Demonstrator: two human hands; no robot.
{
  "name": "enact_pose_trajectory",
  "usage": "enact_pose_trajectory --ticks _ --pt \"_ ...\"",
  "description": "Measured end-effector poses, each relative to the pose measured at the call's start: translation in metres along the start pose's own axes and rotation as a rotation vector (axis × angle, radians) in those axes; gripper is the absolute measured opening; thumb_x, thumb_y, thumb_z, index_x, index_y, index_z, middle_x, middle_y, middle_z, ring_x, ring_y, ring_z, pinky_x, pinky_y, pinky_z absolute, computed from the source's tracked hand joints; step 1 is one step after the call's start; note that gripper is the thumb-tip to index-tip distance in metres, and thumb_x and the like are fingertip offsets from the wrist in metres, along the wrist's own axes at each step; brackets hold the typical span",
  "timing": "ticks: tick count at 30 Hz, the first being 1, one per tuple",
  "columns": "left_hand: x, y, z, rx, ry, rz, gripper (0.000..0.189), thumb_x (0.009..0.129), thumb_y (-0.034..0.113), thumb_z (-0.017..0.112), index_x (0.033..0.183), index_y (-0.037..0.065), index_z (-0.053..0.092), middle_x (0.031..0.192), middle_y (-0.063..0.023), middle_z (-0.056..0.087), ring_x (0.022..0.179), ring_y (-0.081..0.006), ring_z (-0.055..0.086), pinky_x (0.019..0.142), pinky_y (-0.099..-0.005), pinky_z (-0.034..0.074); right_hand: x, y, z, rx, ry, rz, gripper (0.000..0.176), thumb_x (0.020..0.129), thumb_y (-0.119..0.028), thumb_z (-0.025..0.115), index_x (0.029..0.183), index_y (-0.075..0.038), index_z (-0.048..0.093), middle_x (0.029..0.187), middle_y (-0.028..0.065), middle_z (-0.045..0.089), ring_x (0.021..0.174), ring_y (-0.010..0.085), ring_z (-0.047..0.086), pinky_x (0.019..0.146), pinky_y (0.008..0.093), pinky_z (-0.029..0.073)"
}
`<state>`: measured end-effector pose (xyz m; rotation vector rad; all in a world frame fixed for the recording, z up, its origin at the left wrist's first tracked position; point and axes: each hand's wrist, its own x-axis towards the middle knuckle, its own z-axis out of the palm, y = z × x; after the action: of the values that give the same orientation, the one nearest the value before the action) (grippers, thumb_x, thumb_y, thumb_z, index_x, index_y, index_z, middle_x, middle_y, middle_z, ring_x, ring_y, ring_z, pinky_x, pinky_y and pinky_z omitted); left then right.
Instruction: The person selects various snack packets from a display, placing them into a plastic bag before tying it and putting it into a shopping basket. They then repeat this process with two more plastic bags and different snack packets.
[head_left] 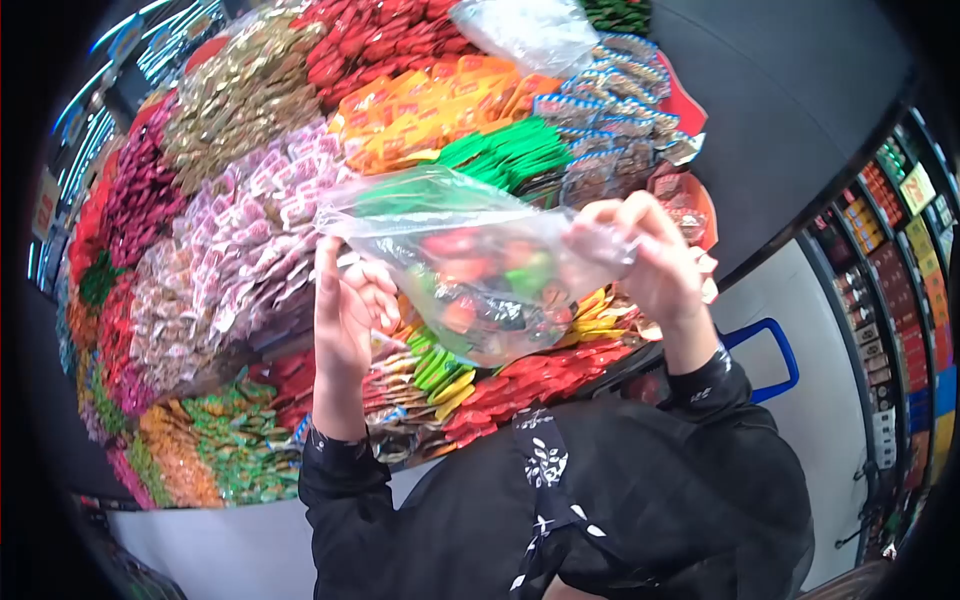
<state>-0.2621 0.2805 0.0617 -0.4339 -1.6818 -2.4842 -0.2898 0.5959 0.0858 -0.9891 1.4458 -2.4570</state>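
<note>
Heaped candy display (250, 200) close behind the bag (480, 280); open floor (800, 90) rightward.

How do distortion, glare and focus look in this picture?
Head view: strong fisheye bending, so the shelves on the right curve and the corners are black. Head view: bright, even light, with white glare on the clear bag held between the left hand and the right hand. Head view: the candy behind is sharp near the middle and softer toward the rim.

The left hand (345, 310) and right hand (655, 265) hold a candy-filled clear bag (480, 275) before the candy display (240, 200).
</note>
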Motion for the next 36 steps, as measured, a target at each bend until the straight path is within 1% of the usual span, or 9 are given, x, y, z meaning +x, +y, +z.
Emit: enact_pose_trajectory --ticks 4,7,11,17,23,27,32,35,36 --pt "0.011 -0.01 0.011 0.063 0.046 -0.1 0.015 0.097 0.019 0.045 0.105 0.007 0.05 0.076 -0.0051 0.057 0.06 -0.0115 0.055 0.052 -0.0219 0.043 -0.009 0.006 0.006 -0.383 0.124 -0.115 0.055 0.085 -0.024 0.063 0.129 -0.005 0.036 0.131 0.0146 0.043 0.125 0.0264 0.04 0.104 0.0413 0.031" --pt "0.011 -0.015 0.021 -0.025 0.078 -0.133 0.007 0.096 0.016 0.047 0.097 0.01 0.05 0.075 -0.0024 0.057 0.061 -0.0104 0.055 0.054 -0.0213 0.041 -0.013 0.005 0.008 -0.533 0.227 -0.071 0.059 0.088 -0.015 0.06 0.139 -0.008 0.031 0.135 0.011 0.041 0.128 0.0227 0.037 0.103 0.0366 0.033" --pt "0.007 -0.003 0.034 -0.014 0.081 -0.155 0.02 0.095 0.013 0.048 0.115 0.009 0.05 0.08 -0.0038 0.058 0.064 -0.0098 0.053 0.055 -0.0215 0.041 -0.012 0.002 -0.002 -0.5 -0.006 0.149 0.049 0.09 -0.02 0.058 0.134 -0.007 0.04 0.126 0.0098 0.05 0.121 0.0194 0.045 0.101 0.0362 0.036" --pt "0.011 -0.003 0.056 0.013 0.073 -0.139 0.065 0.079 -0.006 0.037 0.142 0.009 0.031 0.088 -0.009 0.058 0.063 -0.0111 0.05 0.056 -0.0226 0.043 0.043 -0.015 -0.066 -0.294 -0.156 0.08 0.051 0.095 -0.034 0.05 0.134 -0.004 0.037 0.121 0.0097 0.054 0.113 0.018 0.052 0.098 0.0345 0.04" --pt "0.022 -0.026 0.07 0.012 0.154 -0.09 0.071 0.072 -0.006 0.037 0.141 0.008 0.032 0.104 -0.0098 0.054 0.063 -0.0101 0.05 0.051 -0.0213 0.044 0.183 -0.065 -0.173 -0.853 0.167 -0.147 0.028 0.091 -0.017 0.056 0.116 -0.005 0.056 0.106 0.0064 0.061 0.102 0.0132 0.055 0.088 0.0287 0.044" --pt "0.019 -0.047 0.086 -0.042 0.324 -0.027 0.068 0.072 -0.006 0.037 0.139 0.004 0.036 0.109 -0.009 0.052 0.058 -0.0102 0.05 0.048 -0.02 0.042 0.292 -0.088 -0.254 -1.372 0.332 -0.358 0.032 0.082 -0.018 0.059 0.113 -0.009 0.061 0.107 0.0146 0.065 0.102 0.0291 0.061 0.088 0.0398 0.047" --pt "0.019 -0.044 0.11 0.016 0.6 0.121 0.067 0.07 0.003 0.039 0.137 0.001 0.036 0.072 -0.0048 0.056 0.048 -0.0064 0.044 0.044 -0.0175 0.037 0.367 -0.104 -0.278 -1.847 0.279 -0.079 0.038 0.081 -0.016 0.058 0.119 -0.013 0.059 0.114 0.0131 0.063 0.107 0.0309 0.058 0.09 0.0417 0.046" --pt "0.01 -0.049 0.095 -0.021 0.512 0.165 0.066 0.071 0.004 0.044 0.136 -0.003 0.036 0.114 -0.0185 0.056 0.051 -0.0099 0.048 0.046 -0.0198 0.04 0.409 -0.086 -0.322 -1.955 0.095 0.022 0.044 0.076 -0.009 0.062 0.12 -0.01 0.058 0.112 0.0182 0.062 0.106 0.031 0.059 0.087 0.0398 0.047" --pt "0.011 -0.051 0.098 -0.024 0.559 0.182 0.064 0.07 0.005 0.045 0.133 -0.004 0.039 0.107 -0.017 0.058 0.052 -0.0098 0.049 0.046 -0.0197 0.04 0.416 -0.084 -0.327 -1.913 0.075 -0.003 0.046 0.074 -0.003 0.062 0.119 -0.008 0.058 0.111 0.0193 0.062 0.104 0.0313 0.059 0.086 0.0384 0.048"
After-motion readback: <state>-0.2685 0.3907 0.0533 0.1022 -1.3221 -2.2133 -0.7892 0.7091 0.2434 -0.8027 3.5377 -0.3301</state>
